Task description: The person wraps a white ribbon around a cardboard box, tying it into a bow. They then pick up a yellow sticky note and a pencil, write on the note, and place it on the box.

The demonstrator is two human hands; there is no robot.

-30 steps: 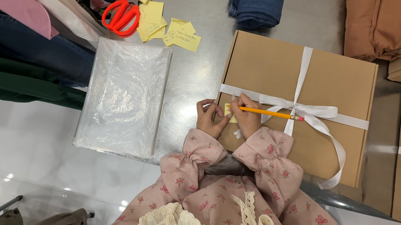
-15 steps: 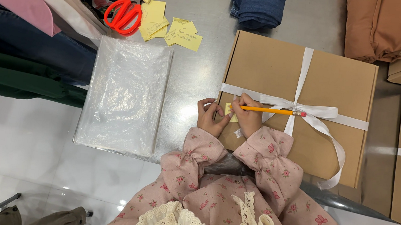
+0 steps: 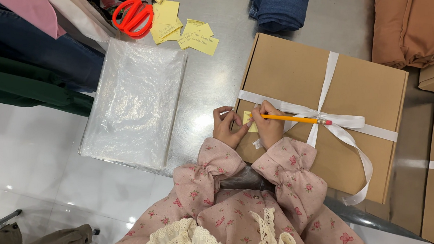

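Meanwhile, a right hand [image 3: 270, 124] grips a pencil [image 3: 293, 119] over a yellow note [image 3: 250, 121] on a ribboned box [image 3: 325, 109], closed; the left hand [image 3: 227, 128], fingers curled, pins the note's edge.

We see bare tabletop [image 3: 215, 71] in a strip at centre frame, between the clear plastic bags [image 3: 134, 101] on the left and the ribboned cardboard box [image 3: 292, 71] on the right. Yellow notes [image 3: 197, 36] and red scissors [image 3: 132, 17] crowd its upper end.
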